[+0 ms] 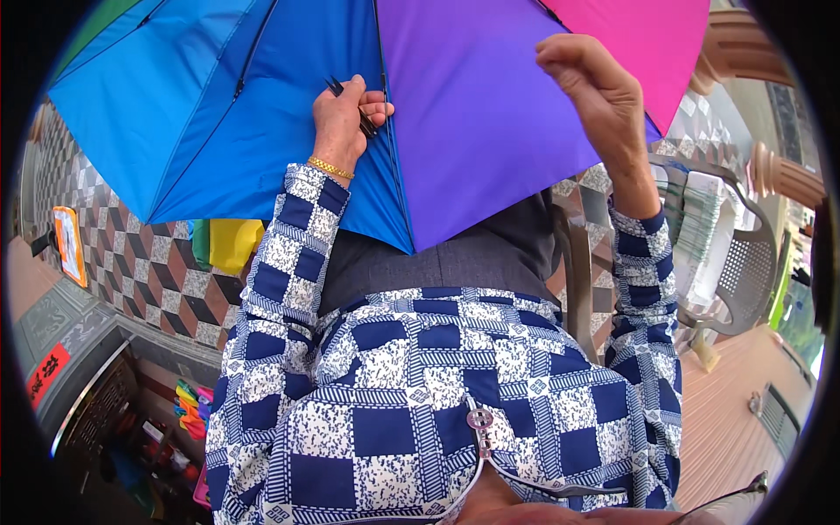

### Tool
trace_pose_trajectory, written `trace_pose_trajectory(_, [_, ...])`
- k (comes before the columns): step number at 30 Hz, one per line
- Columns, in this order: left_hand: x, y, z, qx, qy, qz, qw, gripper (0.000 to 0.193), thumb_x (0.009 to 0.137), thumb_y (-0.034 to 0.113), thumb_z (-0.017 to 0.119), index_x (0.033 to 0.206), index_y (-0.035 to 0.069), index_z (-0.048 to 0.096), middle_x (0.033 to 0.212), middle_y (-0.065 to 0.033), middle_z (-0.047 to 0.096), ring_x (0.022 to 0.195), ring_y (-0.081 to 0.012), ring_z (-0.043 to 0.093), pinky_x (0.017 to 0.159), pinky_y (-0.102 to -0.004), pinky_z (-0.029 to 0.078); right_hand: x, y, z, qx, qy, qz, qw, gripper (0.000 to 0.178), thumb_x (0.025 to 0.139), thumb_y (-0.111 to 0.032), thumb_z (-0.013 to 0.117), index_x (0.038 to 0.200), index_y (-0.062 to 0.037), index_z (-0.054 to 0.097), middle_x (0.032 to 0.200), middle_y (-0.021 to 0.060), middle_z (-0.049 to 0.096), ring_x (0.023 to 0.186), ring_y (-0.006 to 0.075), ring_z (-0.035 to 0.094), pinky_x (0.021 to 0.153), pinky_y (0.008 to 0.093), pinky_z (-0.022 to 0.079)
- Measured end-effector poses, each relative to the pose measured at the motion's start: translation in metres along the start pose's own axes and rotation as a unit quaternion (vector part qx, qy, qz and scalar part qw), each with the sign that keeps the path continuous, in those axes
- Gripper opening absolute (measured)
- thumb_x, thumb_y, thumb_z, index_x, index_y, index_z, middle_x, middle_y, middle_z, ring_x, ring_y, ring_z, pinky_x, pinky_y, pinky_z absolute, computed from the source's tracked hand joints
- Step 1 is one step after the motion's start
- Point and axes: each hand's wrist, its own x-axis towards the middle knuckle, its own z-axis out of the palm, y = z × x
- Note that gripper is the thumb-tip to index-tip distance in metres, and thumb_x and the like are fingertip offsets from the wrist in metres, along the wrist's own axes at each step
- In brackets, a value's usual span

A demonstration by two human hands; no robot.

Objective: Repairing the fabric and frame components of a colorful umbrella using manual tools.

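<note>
Head: smooth, wedge-panelled fabric umbrella [459, 114].

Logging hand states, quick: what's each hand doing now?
Left hand: closed, holding a small dark pointed tool.
Right hand: curled closed; whether it holds anything cannot be told.

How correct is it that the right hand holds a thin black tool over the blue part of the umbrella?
The hand is wrong: in the head view, the left hand holds the thin black tool over the blue part of the umbrella.
</note>
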Motion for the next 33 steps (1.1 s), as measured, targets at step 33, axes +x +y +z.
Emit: trace_pose_trajectory(33, [-0.109, 0.035, 0.113, -0.012, 0.027, 0.055, 0.998, 0.015, 0.088, 0.009, 0.053, 0.095, -0.003, 0.047, 0.074, -0.0149, 0.059, 0.054, -0.0222, 0.062, 0.043, -0.0265, 0.048, -0.002, -0.008, 0.032, -0.259, -0.032, 0.005, 0.965, 0.015, 0.078, -0.013, 0.055, 0.083, -0.0080, 0.068, 0.080, 0.0108, 0.062, 0.077, 0.0308, 0.061, 0.069, 0.0419, 0.049])
